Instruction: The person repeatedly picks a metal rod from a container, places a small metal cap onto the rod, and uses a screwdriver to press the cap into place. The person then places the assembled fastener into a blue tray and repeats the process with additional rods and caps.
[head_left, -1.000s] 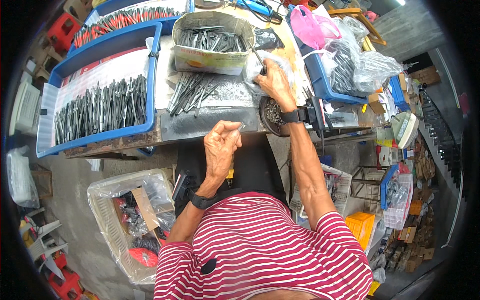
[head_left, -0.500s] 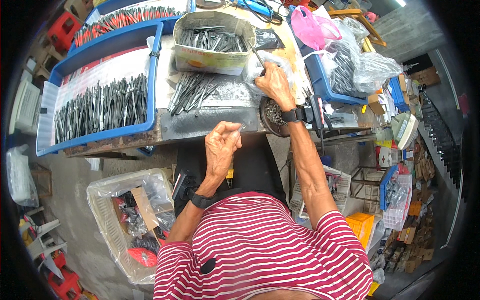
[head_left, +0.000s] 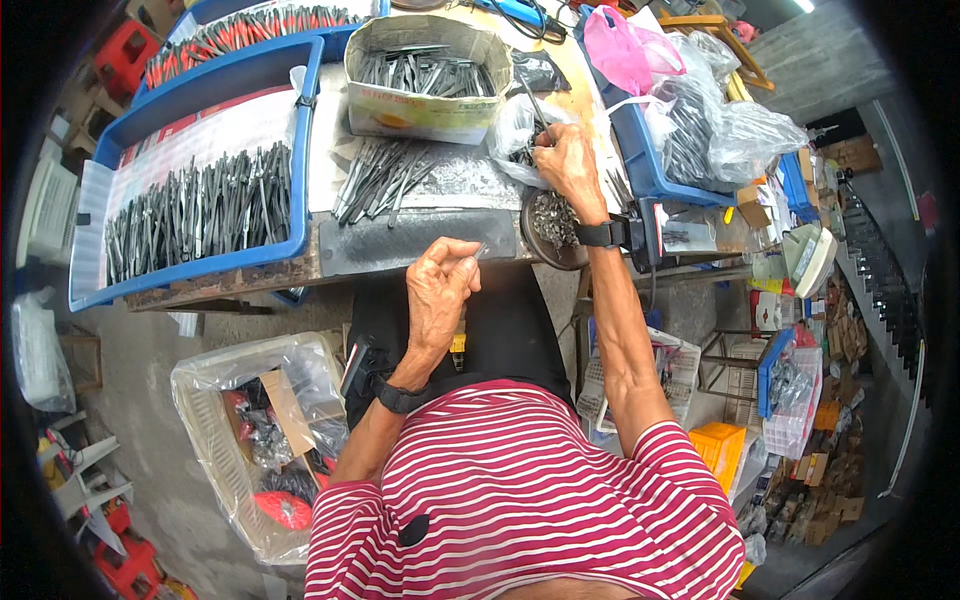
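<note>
My right hand (head_left: pixel 572 172) is closed round a thin dark metal rod (head_left: pixel 536 106) that juts up and away from the fingers. It is over a clear plastic bag (head_left: pixel 510 130) with small dark parts in it. Just below that wrist, a round bowl of small metal parts (head_left: pixel 552 226) sits at the table's near edge. My left hand (head_left: pixel 440 295) is held in front of the edge, thumb and forefinger pinched on a small shiny piece (head_left: pixel 482 250) too tiny to name. A loose pile of slim dark metal strips (head_left: pixel 385 180) lies ahead of it, beside a dark flat pad (head_left: pixel 420 243).
A cardboard box of metal strips (head_left: pixel 425 115) stands at the back. To the left is a blue tray (head_left: pixel 305 190) filled with upright dark strips; red-handled tools (head_left: pixel 250 40) lie behind. A blue bin (head_left: pixel 640 150) with plastic bags stands right. A lined basket (head_left: pixel 200 400) is on the floor.
My right hand has moved slightly right and nearer to me, and the rod now points more steeply away. The left hand has shifted only a little, still pinching.
</note>
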